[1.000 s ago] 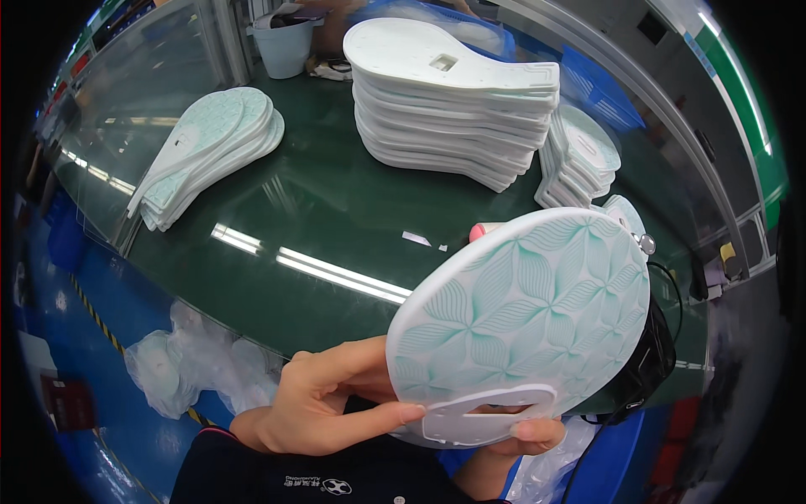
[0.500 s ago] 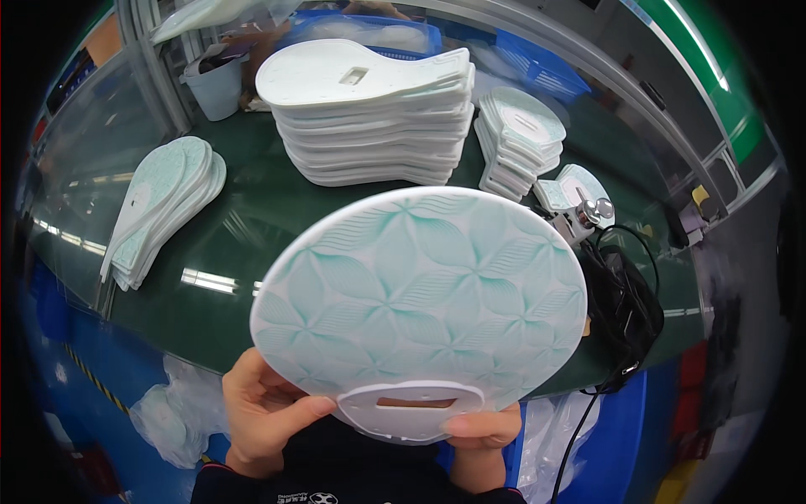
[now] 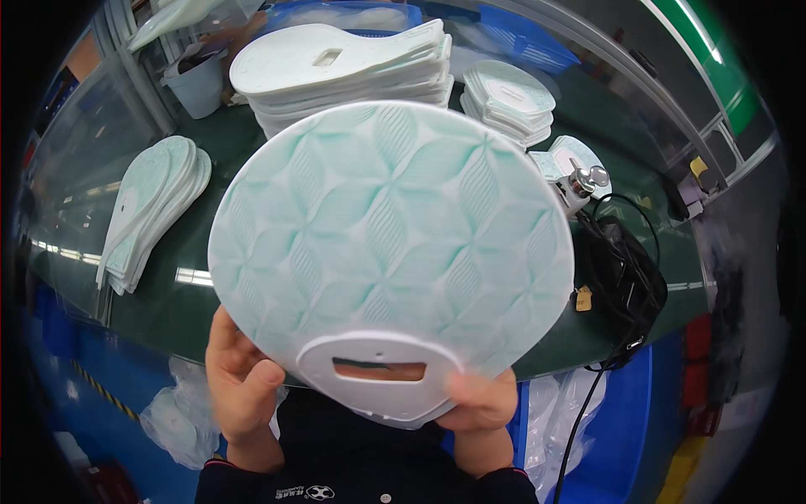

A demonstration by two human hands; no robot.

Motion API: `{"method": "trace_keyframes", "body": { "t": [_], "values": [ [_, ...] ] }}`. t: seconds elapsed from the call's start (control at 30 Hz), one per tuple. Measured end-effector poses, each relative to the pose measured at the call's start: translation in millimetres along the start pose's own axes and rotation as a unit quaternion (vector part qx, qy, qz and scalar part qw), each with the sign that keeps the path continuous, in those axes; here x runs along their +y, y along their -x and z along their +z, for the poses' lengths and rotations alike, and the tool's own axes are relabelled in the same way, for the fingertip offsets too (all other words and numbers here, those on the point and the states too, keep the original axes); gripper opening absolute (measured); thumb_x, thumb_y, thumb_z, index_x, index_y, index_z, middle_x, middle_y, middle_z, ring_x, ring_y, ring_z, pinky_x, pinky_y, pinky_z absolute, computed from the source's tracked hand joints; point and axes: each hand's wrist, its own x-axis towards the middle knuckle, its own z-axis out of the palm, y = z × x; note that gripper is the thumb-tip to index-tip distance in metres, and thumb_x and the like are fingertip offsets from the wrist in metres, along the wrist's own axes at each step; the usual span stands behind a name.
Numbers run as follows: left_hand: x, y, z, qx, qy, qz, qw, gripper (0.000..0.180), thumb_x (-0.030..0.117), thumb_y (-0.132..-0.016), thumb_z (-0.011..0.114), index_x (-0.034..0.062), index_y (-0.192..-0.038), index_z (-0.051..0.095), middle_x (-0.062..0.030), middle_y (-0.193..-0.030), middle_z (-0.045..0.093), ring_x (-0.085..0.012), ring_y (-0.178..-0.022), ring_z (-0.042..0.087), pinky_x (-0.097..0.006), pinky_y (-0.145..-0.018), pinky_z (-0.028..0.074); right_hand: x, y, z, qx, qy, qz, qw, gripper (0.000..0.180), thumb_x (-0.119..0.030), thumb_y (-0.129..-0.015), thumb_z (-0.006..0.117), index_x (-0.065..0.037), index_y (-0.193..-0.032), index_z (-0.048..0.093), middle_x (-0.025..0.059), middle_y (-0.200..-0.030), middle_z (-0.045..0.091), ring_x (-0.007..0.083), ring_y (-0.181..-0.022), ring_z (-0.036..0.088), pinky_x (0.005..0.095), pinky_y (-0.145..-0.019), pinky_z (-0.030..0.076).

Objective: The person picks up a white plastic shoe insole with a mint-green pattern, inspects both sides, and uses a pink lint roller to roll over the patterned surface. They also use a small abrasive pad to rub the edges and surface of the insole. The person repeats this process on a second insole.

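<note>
Both hands grip one round white-and-green patterned fan [image 3: 390,244] by its white slotted handle end: left hand [image 3: 243,391] closed on the lower left edge, thumb in front, right hand [image 3: 480,403] pinching the lower right. The fan is held up close to the camera, patterned face toward the viewer, above the green table [image 3: 201,311]; this reads as a face inspection, and any next move would call for keeping both edge grips steady. Its long axis runs near vertical, handle down toward the person, round end toward the tall stack of white fan blanks [image 3: 336,67].
</note>
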Motion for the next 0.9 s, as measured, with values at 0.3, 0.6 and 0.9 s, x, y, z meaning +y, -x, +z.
{"method": "trace_keyframes", "body": {
  "t": [0.3,0.6,0.9],
  "values": [
    [3.1,6.2,7.2,-0.303,-0.154,-0.243,0.909,0.068,0.001,-0.074,0.066,-0.0034,-0.13,0.027,-0.0169,-0.119,0.048,-0.0223,-0.11,0.048,-0.033,-0.091,0.04,-26.6,-38.6,-7.8,-0.194,-0.002,-0.104,0.975,0.095,-0.067,-0.078,0.035,0.002,-0.135,0.005,0.0276,-0.136,0.018,0.0464,-0.126,0.012,0.0607,-0.099,0.013],
    [13.2,10.4,24.2,-0.303,-0.098,-0.28,0.906,0.058,-0.012,-0.068,0.064,-0.008,-0.12,0.037,-0.0183,-0.109,0.054,-0.025,-0.102,0.054,-0.034,-0.085,0.046,-46.9,-46.7,29.5,-0.029,-0.02,-0.115,0.993,0.096,-0.071,-0.076,0.032,0.0,-0.136,0.007,0.0213,-0.139,0.016,0.0417,-0.127,0.015,0.0508,-0.102,0.017],
    [16.3,13.5,37.4,-0.349,0.005,-0.171,0.921,0.071,-0.02,-0.067,0.057,-0.0108,-0.126,0.018,-0.033,-0.113,0.045,-0.0394,-0.105,0.049,-0.047,-0.087,0.045,-77.5,-82.4,10.9,-0.24,-0.05,-0.073,0.967,0.09,-0.054,-0.082,0.042,0.0,-0.136,-0.005,0.0196,-0.142,-0.01,0.028,-0.133,0.0,0.0399,-0.106,0.013]
  ]
}}
